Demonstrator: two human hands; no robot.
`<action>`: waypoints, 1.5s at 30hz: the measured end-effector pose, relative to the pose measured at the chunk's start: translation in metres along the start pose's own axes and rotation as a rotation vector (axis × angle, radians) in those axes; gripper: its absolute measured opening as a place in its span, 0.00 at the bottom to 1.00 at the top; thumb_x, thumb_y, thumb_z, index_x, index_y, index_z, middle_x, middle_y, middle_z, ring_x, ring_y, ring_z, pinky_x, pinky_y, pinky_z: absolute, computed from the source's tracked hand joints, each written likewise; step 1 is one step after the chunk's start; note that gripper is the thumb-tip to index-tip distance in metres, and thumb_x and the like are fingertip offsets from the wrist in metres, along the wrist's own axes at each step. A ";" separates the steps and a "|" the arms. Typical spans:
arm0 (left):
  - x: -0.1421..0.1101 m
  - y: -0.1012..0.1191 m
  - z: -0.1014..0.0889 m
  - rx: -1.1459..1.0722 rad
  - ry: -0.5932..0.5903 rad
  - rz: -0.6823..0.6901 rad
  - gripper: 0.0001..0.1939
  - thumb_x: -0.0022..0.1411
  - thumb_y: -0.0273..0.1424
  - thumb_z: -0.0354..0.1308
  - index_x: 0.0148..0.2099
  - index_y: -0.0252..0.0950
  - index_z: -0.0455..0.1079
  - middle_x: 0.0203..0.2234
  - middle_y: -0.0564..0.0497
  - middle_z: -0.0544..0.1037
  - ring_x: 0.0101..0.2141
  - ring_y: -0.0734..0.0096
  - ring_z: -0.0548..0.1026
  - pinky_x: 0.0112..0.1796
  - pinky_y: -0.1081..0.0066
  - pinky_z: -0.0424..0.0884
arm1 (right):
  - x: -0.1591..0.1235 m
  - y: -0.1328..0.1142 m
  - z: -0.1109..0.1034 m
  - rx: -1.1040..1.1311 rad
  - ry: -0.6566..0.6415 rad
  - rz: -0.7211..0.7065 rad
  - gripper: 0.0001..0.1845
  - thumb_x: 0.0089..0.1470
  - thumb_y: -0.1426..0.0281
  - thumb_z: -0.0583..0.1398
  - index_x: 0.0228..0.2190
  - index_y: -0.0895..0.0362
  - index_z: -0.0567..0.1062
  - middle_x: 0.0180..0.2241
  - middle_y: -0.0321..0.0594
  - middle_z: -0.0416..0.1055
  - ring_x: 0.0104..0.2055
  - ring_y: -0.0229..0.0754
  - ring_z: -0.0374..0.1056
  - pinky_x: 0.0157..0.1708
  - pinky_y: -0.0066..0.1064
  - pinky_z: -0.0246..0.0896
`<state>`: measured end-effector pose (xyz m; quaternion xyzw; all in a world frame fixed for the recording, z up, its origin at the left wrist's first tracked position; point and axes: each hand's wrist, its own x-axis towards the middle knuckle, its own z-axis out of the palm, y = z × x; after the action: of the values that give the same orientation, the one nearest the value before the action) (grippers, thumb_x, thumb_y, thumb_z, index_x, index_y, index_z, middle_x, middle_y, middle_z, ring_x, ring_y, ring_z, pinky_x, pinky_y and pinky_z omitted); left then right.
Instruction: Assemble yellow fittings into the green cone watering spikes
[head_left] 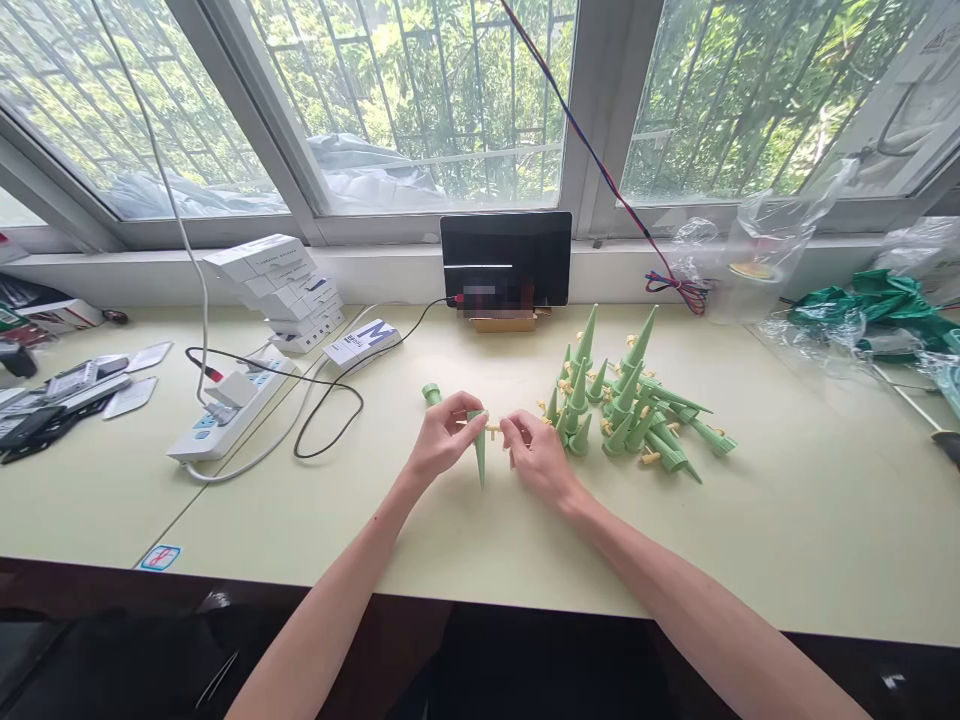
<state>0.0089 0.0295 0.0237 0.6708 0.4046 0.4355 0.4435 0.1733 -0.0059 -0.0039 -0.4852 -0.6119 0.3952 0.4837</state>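
My left hand (448, 437) pinches a green plant watering spike (481, 462), its pointed tip downward. A small yellow T-shaped valve (493, 430) sticks out from the spike's side toward the right. My right hand (536, 450) has its fingertips closed on the far end of this valve. Behind my left hand a short green ribbed cap (431, 394) rests on the table. To the right of my right hand stands a group of green spikes (577, 390) with yellow valves, points up. More spikes (667, 445) lie on their sides beside them.
A tablet (506, 258) leans at the window sill. Left are a power strip (232, 410) with cables, stacked white boxes (281, 285) and a flat white box (363, 343). Phones and parts (67, 395) lie far left. Green and clear plastic bags (874, 310) lie at the right.
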 end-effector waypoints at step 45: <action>0.000 -0.002 0.001 -0.010 -0.002 -0.032 0.12 0.58 0.38 0.63 0.33 0.35 0.67 0.25 0.54 0.66 0.21 0.80 0.65 0.19 0.78 0.62 | 0.000 0.001 0.000 0.065 -0.039 -0.025 0.12 0.62 0.60 0.53 0.32 0.55 0.67 0.27 0.34 0.65 0.21 0.35 0.62 0.22 0.29 0.57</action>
<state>0.0099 0.0296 0.0219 0.6624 0.4126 0.4299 0.4540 0.1738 -0.0058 -0.0052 -0.4536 -0.6140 0.4181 0.4924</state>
